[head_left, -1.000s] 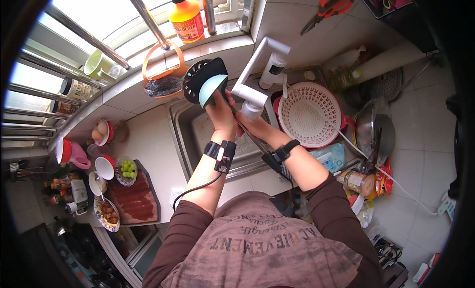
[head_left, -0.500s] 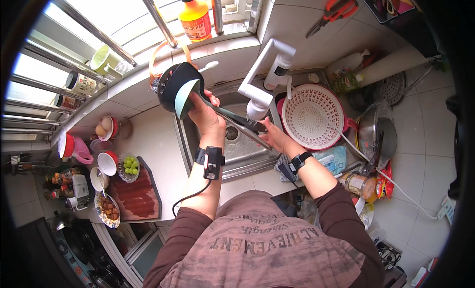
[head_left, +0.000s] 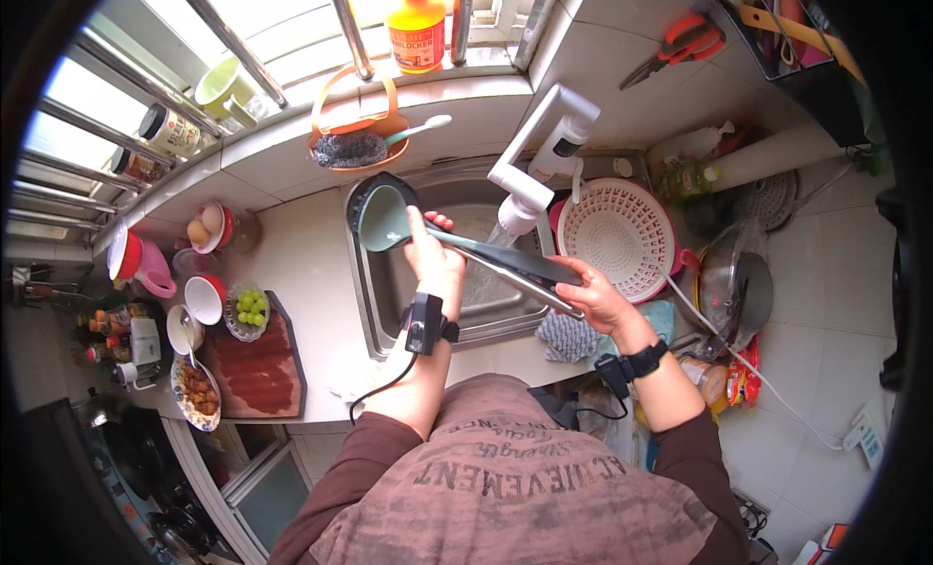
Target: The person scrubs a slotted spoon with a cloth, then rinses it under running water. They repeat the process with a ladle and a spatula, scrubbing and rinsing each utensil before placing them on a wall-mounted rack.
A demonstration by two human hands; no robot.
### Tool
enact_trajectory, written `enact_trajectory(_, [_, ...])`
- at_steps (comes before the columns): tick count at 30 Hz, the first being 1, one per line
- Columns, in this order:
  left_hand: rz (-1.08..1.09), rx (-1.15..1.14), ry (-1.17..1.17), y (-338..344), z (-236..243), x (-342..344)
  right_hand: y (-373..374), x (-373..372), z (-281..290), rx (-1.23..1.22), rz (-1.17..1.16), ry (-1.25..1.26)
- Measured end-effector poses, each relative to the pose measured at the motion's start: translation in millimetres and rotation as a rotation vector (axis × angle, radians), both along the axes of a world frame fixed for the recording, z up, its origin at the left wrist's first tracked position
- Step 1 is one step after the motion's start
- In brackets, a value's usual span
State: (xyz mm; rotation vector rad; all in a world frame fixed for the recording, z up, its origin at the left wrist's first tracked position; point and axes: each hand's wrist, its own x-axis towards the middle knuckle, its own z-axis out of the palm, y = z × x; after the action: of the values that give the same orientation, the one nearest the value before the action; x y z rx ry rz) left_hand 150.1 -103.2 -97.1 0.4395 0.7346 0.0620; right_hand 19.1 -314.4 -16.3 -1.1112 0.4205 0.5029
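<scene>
Left hand (head_left: 434, 259) clamped on green ladle (head_left: 384, 220) and dark utensil (head_left: 368, 184), right hand (head_left: 598, 301) on handle ends (head_left: 546, 266); if wet, either could slip into sink (head_left: 481, 301)

Both my forearms (head_left: 408, 385) angle up from below, left hand (head_left: 433, 258) higher, fingers (head_left: 441, 219) curled in a grip, right hand (head_left: 601, 298) lower, well apart, also gripping, elbows bent.

From my head, close above my fingers (head_left: 418, 230), the left fisheye looks forward and steeply down, taking in my shirt (head_left: 515, 473) on their near side and the window bars (head_left: 349, 31) beyond them.
</scene>
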Motion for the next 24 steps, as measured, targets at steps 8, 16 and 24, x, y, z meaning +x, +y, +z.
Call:
enact_trajectory(8, [-0.170, -0.424, 0.132, -67, -28, -13, -17, -33, 39, -0.372, -0.071, -0.115])
enact_trajectory(16, [-0.260, -0.453, 0.227, -85, -30, -42, -15, -62, 57, -0.380, -0.169, 0.012])
enact_trajectory(24, [-0.289, -0.533, 0.244, -77, -22, -56, -17, -73, 63, -0.259, -0.247, 0.046])
